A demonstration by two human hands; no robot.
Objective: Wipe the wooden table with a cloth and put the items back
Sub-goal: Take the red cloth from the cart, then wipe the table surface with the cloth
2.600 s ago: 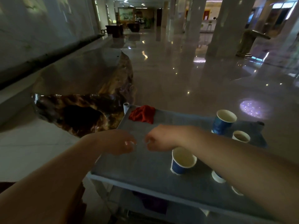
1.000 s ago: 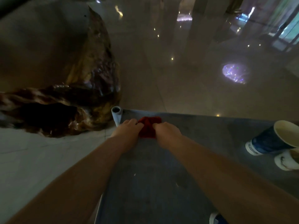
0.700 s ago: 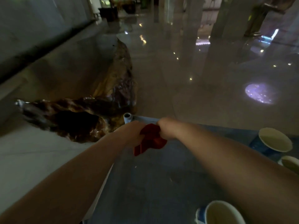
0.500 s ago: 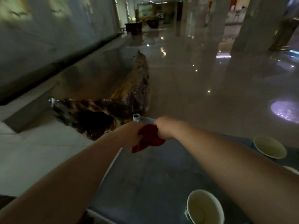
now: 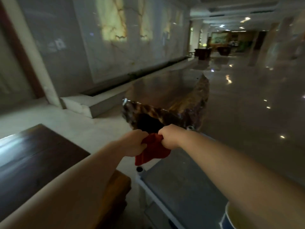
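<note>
A red cloth [image 5: 152,152] hangs in the air between both hands, above the left end of the grey cart top [image 5: 178,184]. My left hand [image 5: 135,142] grips its left edge and my right hand [image 5: 169,138] grips its upper right corner. The dark wooden table [image 5: 33,156] lies at the lower left, its top glossy with a light reflection. One blue paper cup [image 5: 237,219] shows at the bottom right, partly hidden by my right forearm.
A large polished root-wood bench [image 5: 173,103] stands ahead on the shiny floor. A marble wall with a stone step [image 5: 85,103] runs along the left. The cart's white tube frame [image 5: 148,187] edges its near left side. Open floor stretches to the right.
Both hands took the red cloth off the cart top and lifted it. The view swung left, bringing the dark wooden table into sight and most cups out of it.
</note>
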